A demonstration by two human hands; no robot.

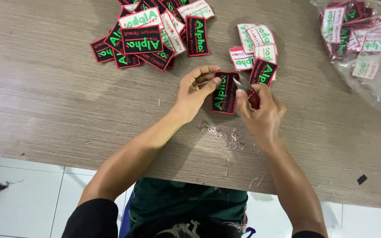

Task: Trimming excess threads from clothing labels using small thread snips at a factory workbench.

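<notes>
My left hand (195, 90) pinches the left edge of a black embroidered patch (225, 94) with a red border and green lettering, held just above the wooden table (45, 97). My right hand (261, 112) grips a small red-handled thread snip (248, 91), its metal blades resting at the patch's upper right edge. A little pile of cut thread ends (230, 137) lies on the table under my hands.
A heap of black and white patches (151, 35) lies at the far left. A smaller group of patches (256, 48) sits just beyond my right hand. A clear plastic bag of patches (362, 39) lies at the far right. White floor tiles show below the table edge.
</notes>
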